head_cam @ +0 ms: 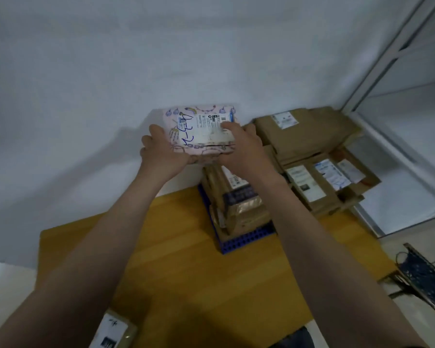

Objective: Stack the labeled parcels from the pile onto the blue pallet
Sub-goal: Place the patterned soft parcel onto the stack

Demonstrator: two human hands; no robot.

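**Pink parcel held in both hands over the pallet stack**

Fingers (153,146) of the left hand (165,153) curl under and around the left edge of a pink patterned parcel (201,129), while the right hand (244,146) grips its right edge, thumb pressed on the white shipping label (211,124). Both hands are closed on the parcel, which hangs in the air, tilted slightly, with blue handwriting across its top. It sits above the near column of brown parcels (239,204) stacked on the blue pallet (244,241); whether its underside touches the top of that column cannot be told, since the hands cover the gap.

The pallet lies on a yellow-orange mat (186,259) on the floor, against a white wall (111,71). To the right, more cardboard boxes (312,151) with white labels stand in a taller stack, close beside the near column. A pale metal shelf frame (387,59) rises at the far right. At the bottom edge, another labeled parcel (111,332) lies on the mat near the person's left forearm. A dark patterned object (422,275) with cords rests on the floor at the lower right.
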